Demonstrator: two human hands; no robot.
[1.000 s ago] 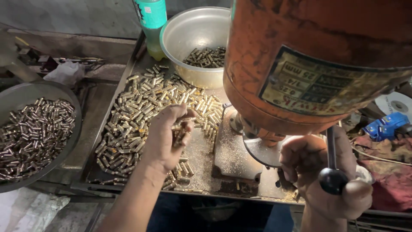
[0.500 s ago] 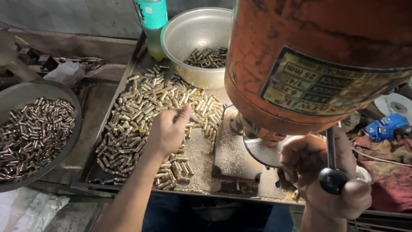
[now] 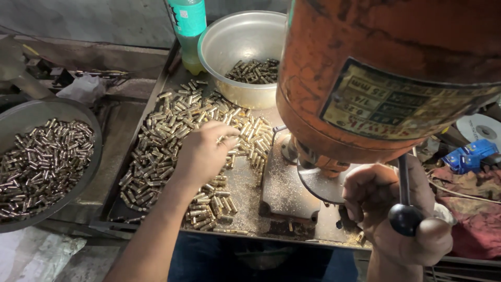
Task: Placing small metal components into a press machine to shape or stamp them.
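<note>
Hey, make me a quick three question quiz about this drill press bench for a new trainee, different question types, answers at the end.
1. True or false: the right hand grips the lever with the black knob.
2. The left hand reaches into: A) the metal bowl B) the brass pieces on the tray C) the green bottle.
3. Fill in: the dark pan of brass pieces lies on the person's ____ side.

Key: 1 true; 2 B; 3 left.

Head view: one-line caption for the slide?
Left hand reaches into loose brass pieces on a tray while right hand grips the orange drill press lever.
</note>
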